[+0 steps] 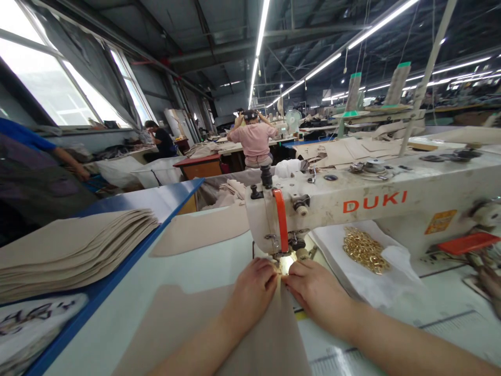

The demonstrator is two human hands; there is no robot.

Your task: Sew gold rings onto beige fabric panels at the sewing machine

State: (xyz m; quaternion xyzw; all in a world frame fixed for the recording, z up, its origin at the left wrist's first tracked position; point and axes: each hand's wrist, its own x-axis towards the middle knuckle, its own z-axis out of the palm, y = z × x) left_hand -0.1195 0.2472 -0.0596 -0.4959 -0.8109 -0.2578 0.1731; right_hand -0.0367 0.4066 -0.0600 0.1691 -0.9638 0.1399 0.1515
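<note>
A white sewing machine (324,201) marked DUKI stands over the pale table, its needle area lit by a small lamp. Just in front of the needle, my left hand (256,284) pinches the edge of a beige fabric piece (270,334). My right hand (313,287) is closed on the same edge from the other side, its fingertips close to the left ones. The fabric runs from the needle area down toward me, under my left forearm. The exact spot under the fingertips is hidden.
Left, a stack of beige pieces (78,245) lies on a blue-edged surface. Another beige piece (203,230) lies behind my left hand. Gold rings (364,250) rest on white cloth (395,271) beneath the machine arm. Other people are beyond the table.
</note>
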